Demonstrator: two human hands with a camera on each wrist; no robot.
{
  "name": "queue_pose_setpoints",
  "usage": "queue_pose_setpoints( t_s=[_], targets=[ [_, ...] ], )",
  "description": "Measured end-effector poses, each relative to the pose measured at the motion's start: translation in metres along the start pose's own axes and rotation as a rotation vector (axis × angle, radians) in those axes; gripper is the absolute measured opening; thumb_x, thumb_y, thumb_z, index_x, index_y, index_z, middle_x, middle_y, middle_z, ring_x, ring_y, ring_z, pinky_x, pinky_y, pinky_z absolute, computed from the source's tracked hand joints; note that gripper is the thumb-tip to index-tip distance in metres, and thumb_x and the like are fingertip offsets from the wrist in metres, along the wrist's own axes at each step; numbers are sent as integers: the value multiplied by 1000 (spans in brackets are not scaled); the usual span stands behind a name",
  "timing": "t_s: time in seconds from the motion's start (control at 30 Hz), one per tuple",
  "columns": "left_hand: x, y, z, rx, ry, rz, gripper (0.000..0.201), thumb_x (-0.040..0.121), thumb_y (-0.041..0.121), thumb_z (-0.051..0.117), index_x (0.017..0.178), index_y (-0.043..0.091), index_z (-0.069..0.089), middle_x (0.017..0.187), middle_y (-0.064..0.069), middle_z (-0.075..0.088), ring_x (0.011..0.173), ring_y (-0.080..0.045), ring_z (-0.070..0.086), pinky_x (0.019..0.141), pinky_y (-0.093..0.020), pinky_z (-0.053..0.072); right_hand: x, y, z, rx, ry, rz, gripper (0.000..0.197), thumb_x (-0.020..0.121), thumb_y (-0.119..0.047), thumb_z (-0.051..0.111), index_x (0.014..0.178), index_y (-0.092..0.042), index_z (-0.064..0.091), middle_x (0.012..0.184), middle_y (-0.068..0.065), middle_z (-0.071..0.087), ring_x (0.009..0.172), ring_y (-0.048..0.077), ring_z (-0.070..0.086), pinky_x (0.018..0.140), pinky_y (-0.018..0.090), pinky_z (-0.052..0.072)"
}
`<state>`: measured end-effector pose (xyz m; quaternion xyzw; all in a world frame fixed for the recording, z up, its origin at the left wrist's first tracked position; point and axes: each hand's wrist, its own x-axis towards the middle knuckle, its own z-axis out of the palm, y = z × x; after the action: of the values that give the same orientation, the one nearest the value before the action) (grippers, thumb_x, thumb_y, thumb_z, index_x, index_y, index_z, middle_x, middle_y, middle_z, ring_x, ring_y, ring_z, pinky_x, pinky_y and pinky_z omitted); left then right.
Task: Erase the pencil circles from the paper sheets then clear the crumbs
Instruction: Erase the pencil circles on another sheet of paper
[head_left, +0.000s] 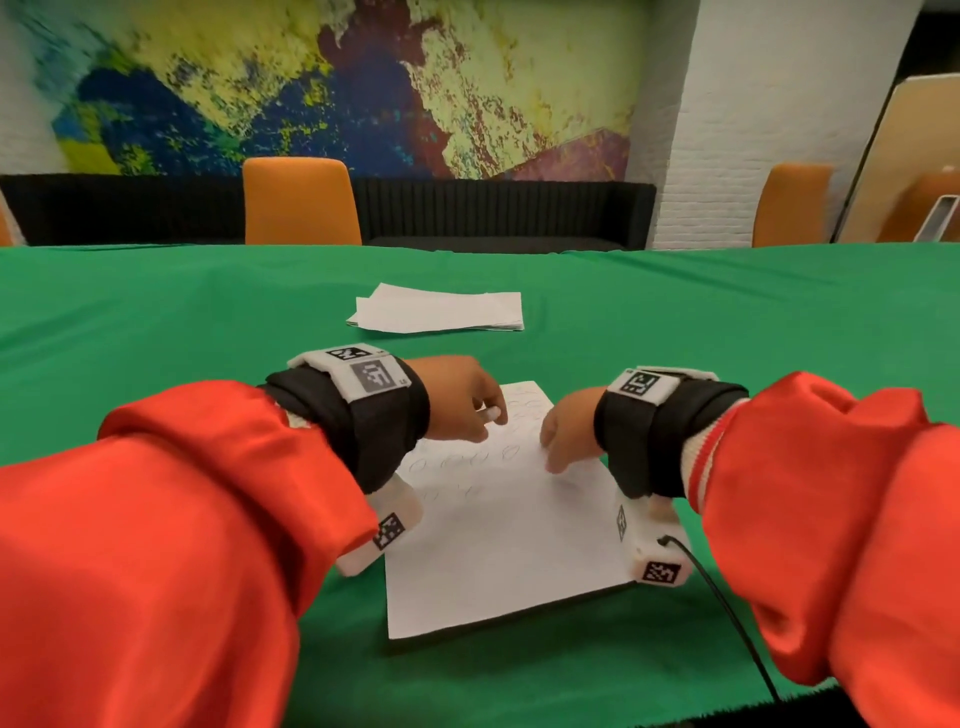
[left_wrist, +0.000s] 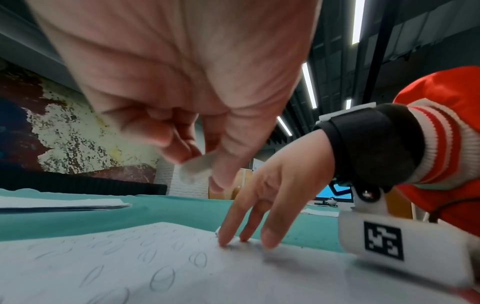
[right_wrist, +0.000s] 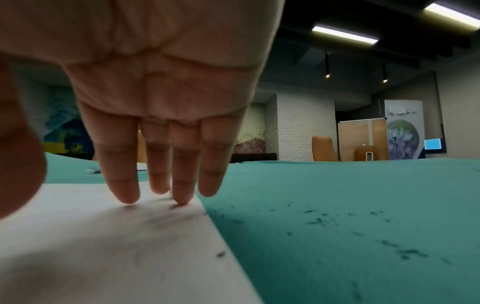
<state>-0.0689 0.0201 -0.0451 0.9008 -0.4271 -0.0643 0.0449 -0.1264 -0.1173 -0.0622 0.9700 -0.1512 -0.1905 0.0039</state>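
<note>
A white paper sheet (head_left: 498, 530) with faint pencil circles (left_wrist: 162, 278) lies on the green tablecloth in front of me. My left hand (head_left: 467, 402) hovers just above the sheet's far left part and pinches a small white eraser (left_wrist: 197, 166) between thumb and fingers. My right hand (head_left: 563, 434) has its fingers straight, and the fingertips (right_wrist: 182, 200) press down on the sheet near its right edge. Dark eraser crumbs (right_wrist: 405, 254) are scattered on the cloth right of the sheet, and a few lie on the paper (right_wrist: 130, 236).
A loose stack of white sheets (head_left: 439, 309) lies farther back on the table (head_left: 156, 312). Orange chairs (head_left: 301, 202) stand behind the far edge. A black cable (head_left: 727, 608) runs from my right wrist toward the near table edge.
</note>
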Motion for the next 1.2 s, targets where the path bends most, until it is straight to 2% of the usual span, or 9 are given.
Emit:
queue_pose_setpoints(
  t_s=[0.1,0.2,0.3,0.47,0.73,0.87,1.0,1.1,1.2],
  targets=[
    [1,2,-1,-108,-43,-15,24,88,19,57,108,28,66,94,7,65,74,-6,57,71,-19,44,5,-1,4,-52,-42,-31,50,88,-27,63,134,-11,51,134,5,53,122,23,50,91,20,40],
    [5,-2,5,-176,-90,-35,17,84,16,64,96,28,64,84,11,65,64,-1,60,69,-17,48,4,-3,8,-99,0,-39,49,91,-33,57,134,-11,51,135,5,53,123,22,49,95,24,40],
    [9,-6,12,-248,-121,-73,13,82,20,71,85,25,60,80,9,67,64,-4,65,67,-17,50,4,-4,13,-153,46,-48,51,91,-39,54,133,-11,51,134,6,53,122,23,50,97,28,40],
    [15,0,14,-269,-131,-78,17,81,20,74,79,20,58,70,8,66,57,-4,64,55,-13,47,0,-3,16,-185,101,-54,53,89,-45,53,133,-14,50,133,5,53,119,24,51,94,29,41],
    [24,5,22,-160,-203,-110,14,82,17,70,78,22,58,71,6,67,55,-4,63,54,-13,45,-5,-4,20,-330,77,-129,69,92,-61,35,144,-15,36,144,8,42,130,26,40,101,31,34],
    [24,1,19,-169,-200,-114,12,84,14,67,78,19,57,67,5,65,48,-3,59,50,-13,45,-8,-6,17,-344,55,-160,67,94,-58,34,148,-21,25,148,5,36,134,26,35,103,31,32],
    [22,-5,12,-180,-171,-118,15,82,10,68,75,18,56,67,2,64,50,-6,58,47,-14,46,-3,-13,3,-378,40,-143,56,98,-50,29,140,-15,42,139,7,47,126,25,44,97,29,35],
    [22,-9,9,-188,-164,-121,16,82,11,69,75,18,56,69,1,64,54,-7,59,48,-14,47,5,-15,-12,-351,126,-132,52,99,-47,30,125,-11,57,116,7,59,99,25,51,78,28,36],
    [23,-12,10,-197,-186,-122,16,83,12,69,75,18,56,72,0,65,57,-9,59,49,-14,49,15,-15,-14,-287,178,-177,42,98,-42,38,123,-17,59,121,2,61,106,24,55,80,26,40]
  ],
)
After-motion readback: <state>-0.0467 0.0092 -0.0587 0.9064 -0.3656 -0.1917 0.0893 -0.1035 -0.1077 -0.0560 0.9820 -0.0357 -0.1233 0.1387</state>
